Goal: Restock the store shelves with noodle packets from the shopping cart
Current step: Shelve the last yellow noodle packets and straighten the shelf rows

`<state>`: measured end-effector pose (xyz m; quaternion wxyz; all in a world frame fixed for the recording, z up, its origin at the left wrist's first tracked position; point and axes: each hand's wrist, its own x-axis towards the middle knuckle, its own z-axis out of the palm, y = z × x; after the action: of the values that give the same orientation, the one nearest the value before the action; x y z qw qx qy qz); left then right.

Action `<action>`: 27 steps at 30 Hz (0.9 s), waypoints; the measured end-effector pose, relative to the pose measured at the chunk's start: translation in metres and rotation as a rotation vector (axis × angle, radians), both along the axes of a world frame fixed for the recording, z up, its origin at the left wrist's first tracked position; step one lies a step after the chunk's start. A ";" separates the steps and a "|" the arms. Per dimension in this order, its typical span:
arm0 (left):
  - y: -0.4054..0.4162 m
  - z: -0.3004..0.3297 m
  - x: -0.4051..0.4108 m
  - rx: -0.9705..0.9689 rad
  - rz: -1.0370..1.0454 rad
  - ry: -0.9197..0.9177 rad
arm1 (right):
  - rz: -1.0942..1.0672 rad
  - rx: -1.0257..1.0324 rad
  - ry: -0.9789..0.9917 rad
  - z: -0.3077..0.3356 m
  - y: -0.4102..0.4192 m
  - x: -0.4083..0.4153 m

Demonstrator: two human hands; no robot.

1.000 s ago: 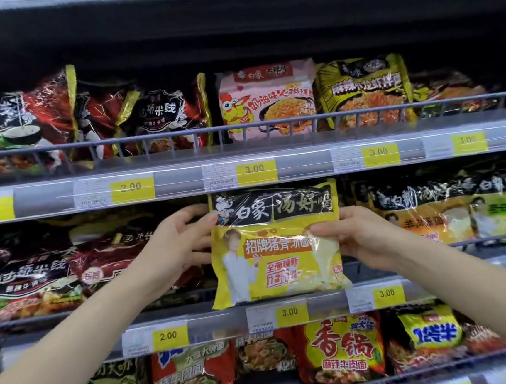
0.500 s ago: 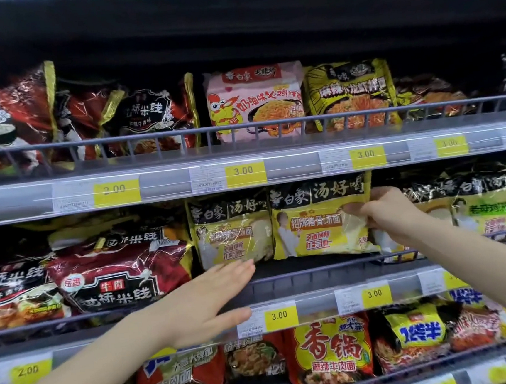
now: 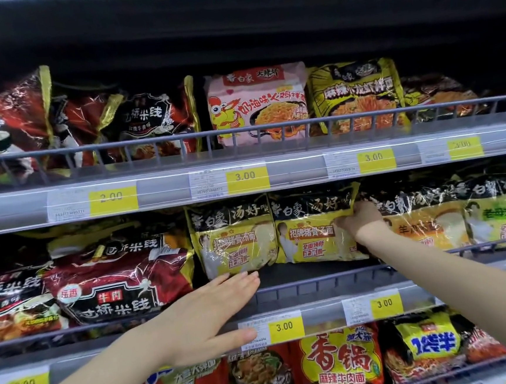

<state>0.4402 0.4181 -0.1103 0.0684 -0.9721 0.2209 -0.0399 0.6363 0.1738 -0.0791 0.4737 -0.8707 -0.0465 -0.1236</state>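
- The yellow packet point(image 3: 313, 229) stands upright on the middle shelf point(image 3: 314, 281), behind the wire rail, touching a matching packet point(image 3: 234, 239) on its left.
- The right hand point(image 3: 359, 217) grips the yellow packet at its upper right edge, fingers curled round the film; the exact pinch is partly hidden by the back of the hand.
- The left hand point(image 3: 207, 315) holds nothing: fingers straight and together, palm down, just in front of the rail below the matching packet. Whether it touches the rail cannot be told.
- Handling, as a judgement: the packet looks light, a soft multipack in crinkly, glossy film that would slide easily and sag if held by one corner. The noodle blocks inside would likely crack if squeezed.
- Best taken at the side edges or the top seam, with a flat palm underneath when sliding it back.
- Hidden: the shopping cart is out of view, so the stock left is unknown. The shelf depth behind the packets is dark. The arm covers part of the next packet point(image 3: 413, 223) on the right.
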 end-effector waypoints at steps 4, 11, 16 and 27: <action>0.001 -0.001 0.001 0.005 -0.003 -0.007 | -0.060 -0.139 -0.052 -0.003 0.009 0.004; 0.000 -0.001 -0.001 -0.003 0.003 0.001 | -0.112 -0.379 -0.171 -0.008 0.014 0.007; 0.001 -0.003 -0.001 0.001 0.013 -0.014 | -0.145 -0.673 -0.255 -0.013 0.023 0.009; -0.003 -0.008 -0.005 0.109 0.041 -0.102 | 0.178 -1.058 -0.367 -0.009 0.017 -0.017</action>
<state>0.4354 0.4154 -0.1186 0.1333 -0.9680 0.1988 -0.0758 0.6193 0.1909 -0.0884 -0.0341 -0.9465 -0.2569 -0.1923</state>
